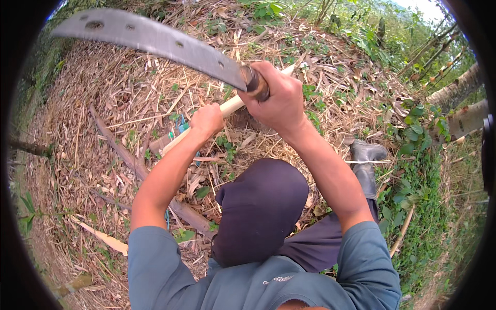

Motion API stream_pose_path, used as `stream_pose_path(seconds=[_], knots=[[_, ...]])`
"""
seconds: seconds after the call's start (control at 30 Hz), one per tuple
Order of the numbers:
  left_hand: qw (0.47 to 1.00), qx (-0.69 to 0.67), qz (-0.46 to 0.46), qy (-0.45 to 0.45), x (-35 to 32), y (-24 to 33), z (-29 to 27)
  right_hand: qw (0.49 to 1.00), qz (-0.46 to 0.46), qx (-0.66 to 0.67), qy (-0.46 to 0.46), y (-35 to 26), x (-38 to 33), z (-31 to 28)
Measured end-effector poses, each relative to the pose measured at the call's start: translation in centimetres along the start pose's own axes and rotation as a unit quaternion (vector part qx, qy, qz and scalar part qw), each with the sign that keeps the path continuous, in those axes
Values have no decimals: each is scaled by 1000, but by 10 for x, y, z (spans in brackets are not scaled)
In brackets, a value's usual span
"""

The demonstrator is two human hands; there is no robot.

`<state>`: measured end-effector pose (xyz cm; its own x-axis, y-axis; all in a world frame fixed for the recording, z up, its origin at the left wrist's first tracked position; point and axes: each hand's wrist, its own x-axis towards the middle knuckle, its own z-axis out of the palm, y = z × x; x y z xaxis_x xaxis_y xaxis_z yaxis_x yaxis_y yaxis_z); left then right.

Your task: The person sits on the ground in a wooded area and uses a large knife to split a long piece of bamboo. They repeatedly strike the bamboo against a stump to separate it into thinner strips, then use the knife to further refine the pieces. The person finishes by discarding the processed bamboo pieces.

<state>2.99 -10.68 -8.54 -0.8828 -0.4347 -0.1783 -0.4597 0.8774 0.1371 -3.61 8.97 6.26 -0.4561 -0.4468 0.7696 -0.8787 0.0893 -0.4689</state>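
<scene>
My right hand [279, 98] is wrapped round the wooden handle of a machete [155, 44]. Its wide, curved grey blade, pierced with several holes, reaches up to the far left, slightly smeared by motion. Below it, my left hand [207, 120] grips a pale, peeled wooden stick [232, 106]. The stick slants from beside my left forearm up to the right, and its far tip shows past my right hand. Blade and stick look apart along most of their length; whether they touch near my right hand is hidden.
Dry leaves and straw cover the sloping ground [103, 103]. A brown branch [121, 147] runs beside my left arm, near a partly hidden blue-green object [182, 124]. My raised knee [263, 206] is between my arms. A dark boot [366, 155] and tree trunks [462, 121] are at right.
</scene>
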Motion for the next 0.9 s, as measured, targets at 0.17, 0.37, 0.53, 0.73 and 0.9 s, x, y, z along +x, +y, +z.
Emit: stream_pose_path(seconds=[0.17, 0.37, 0.53, 0.73, 0.9], knots=[[1000, -7, 11, 7, 8, 33, -12, 853, 363, -250, -280, 144, -104, 0], [1000, -11, 15, -21, 9, 11, -8, 851, 378, -205, -302, 141, -89, 0], [998, -52, 23, -38, 20, 14, 1, 850, 450, -118, -247, 130, -63, -15], [996, -62, 3, -67, 5, 11, 9, 989, 148, 9, 0, 32, 16, -33], [998, -30, -33, -35, -7, 27, -11, 993, 107, -43, -16, 64, -19, -18]])
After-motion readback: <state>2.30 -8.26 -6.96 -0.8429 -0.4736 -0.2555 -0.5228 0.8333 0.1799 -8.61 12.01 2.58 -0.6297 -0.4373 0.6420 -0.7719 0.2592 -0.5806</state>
